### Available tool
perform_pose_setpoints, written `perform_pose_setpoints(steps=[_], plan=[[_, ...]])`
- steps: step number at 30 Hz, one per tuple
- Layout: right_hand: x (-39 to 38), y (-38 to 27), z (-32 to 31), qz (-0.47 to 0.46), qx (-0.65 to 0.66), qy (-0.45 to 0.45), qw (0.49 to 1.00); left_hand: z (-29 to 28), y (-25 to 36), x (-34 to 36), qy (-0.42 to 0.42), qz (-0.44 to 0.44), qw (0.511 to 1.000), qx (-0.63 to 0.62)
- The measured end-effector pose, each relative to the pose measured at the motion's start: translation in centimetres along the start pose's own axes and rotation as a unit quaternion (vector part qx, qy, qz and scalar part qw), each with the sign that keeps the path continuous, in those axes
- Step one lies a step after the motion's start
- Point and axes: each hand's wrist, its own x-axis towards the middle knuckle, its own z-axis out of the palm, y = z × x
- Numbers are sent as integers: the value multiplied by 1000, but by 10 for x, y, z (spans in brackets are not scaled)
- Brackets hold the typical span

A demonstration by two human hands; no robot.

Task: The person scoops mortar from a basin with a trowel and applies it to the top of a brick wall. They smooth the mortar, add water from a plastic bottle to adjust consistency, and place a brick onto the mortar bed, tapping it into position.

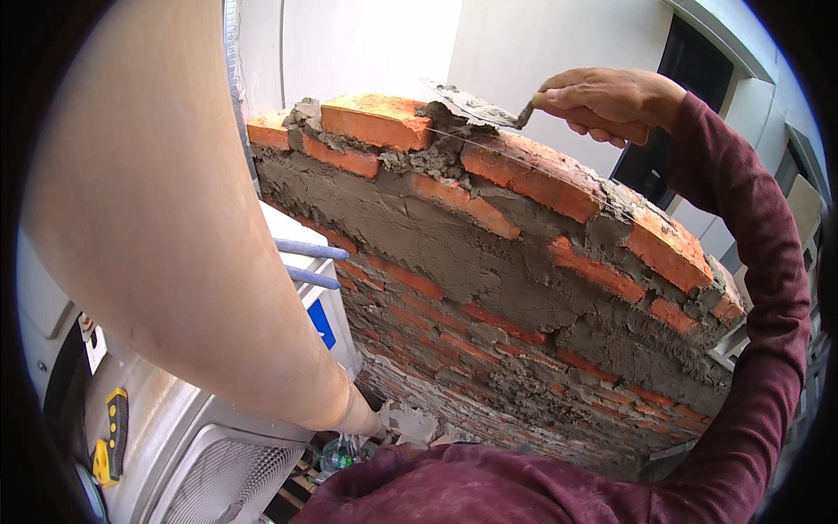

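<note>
My right hand (611,105) is raised above the top of a red brick wall (524,262) and grips the handle of a metal trowel (467,103). The trowel's blade carries grey mortar and rests over a gap between two top-course bricks (375,120), where wet mortar (436,153) is heaped. A thin taut string (541,170) runs along the top course. Grey mortar is smeared over much of the wall's face. My maroon sleeve (768,288) arches up from the lower right. My left hand is out of view.
A smooth beige column (157,218) fills the left side and narrows toward the ground. An outdoor air-conditioner unit (218,472) with a fan grille stands at lower left, a yellow-and-black tool (112,437) on it. Two blue pipes (310,262) stick out beside the wall. A plastic bottle (336,454) lies below.
</note>
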Motion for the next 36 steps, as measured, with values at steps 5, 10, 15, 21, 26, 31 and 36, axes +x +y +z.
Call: perform_pose_setpoints(steps=[5, 10, 15, 21, 26, 31, 36], plan=[[0, -26, 6, 21, -125, -44, 991, 19, -3, 13, 48, 111, 992, -24], [-31, 35, -2, -190, -449, 237, 840, -14, 164, -27, 8, 225, 974, -32], [10, -48, 35, -83, -375, 136, 913, -46, 215, -50, 53, 244, 968, -33], [67, -53, 51, -197, -393, 277, 855, -11, 174, -41, 13, 175, 984, -34], [85, -78, 47, -225, -469, 122, 845, 12, 115, -19, -18, 137, 990, -41], [61, -99, 45, -199, -451, 202, 846, -10, 140, -27, -11, 164, 984, -71], [74, -100, 72, -161, -479, 166, 847, -18, 107, -31, 12, 103, 992, -65]])
